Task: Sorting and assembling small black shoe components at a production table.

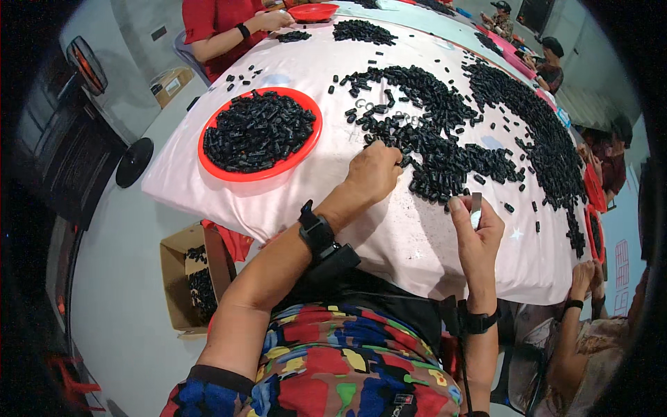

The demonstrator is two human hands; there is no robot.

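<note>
My left hand (375, 172) reaches to the near edge of a heap of small black cylindrical pieces (438, 163) on the cloth-covered table. Its fingers are curled together against the pieces, and whatever lies between the fingertips is hidden. To the right, my right hand (481, 229) grips a short, flat, shiny metal blade (476, 210) between thumb and fingers, pointing up just below the heap. A red round basin (316, 139) full of the same black pieces (260, 128) stands left of my left hand.
Pale pink cloth (389, 236) covers the table. A long band of black pieces (556, 153) runs down the right. An open cardboard box (174, 278) with black pieces stands on the floor at left. Across the table sits a person in red (219, 35); others work along the right.
</note>
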